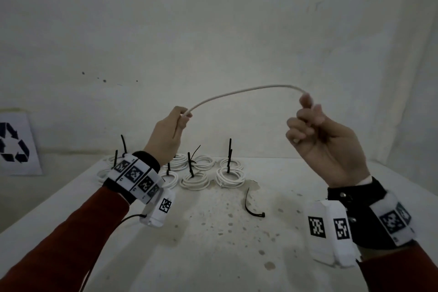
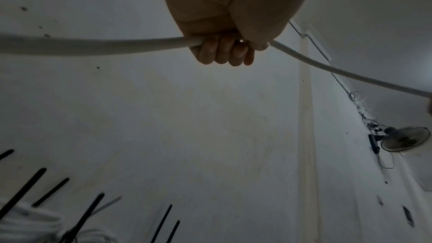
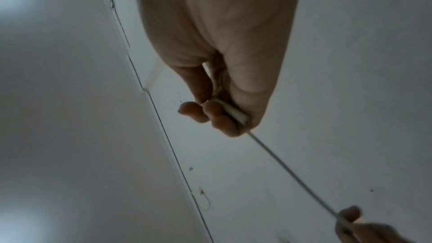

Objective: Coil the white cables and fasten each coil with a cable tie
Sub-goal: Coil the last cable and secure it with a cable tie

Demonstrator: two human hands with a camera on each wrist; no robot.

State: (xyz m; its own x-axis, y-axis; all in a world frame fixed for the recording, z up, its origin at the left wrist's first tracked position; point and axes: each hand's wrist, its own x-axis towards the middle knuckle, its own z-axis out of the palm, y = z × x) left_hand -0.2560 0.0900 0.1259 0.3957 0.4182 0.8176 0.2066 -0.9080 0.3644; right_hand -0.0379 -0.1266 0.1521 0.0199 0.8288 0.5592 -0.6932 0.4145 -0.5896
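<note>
A loose white cable (image 1: pixel 239 93) is held up in the air above the worktop (image 1: pixel 213 232), between the two raised hands and well clear of everything lying below. The left hand (image 1: pixel 166 140) is curled round one part of it, with the fingers (image 2: pixel 222 51) wrapped beneath; in the left wrist view the cable passes through the fist and runs on out the far side. The right hand (image 1: pixel 324 142) pinches the other end between thumb and fingertips (image 3: pixel 219 117), and the cut tip is seen just inside that pinch in the right wrist view.

The cable is probably held stretched like this so that it can be straightened and its length felt before the first loop is turned; a slack, kinked cable would coil unevenly. Its long axis runs roughly side to side across the person, rising from the left hand in a shallow arch and dipping into the right. How much cable hangs behind the left hand cannot be told from the head view.

At the far edge of the worktop the finished coils (image 1: pixel 196 173) lie in a cluster, each with a black tie tail standing up, presumably set back to keep the working space free. One loose cable tie (image 1: pixel 251 208) lies nearer, within easy reach for the fastening.
</note>
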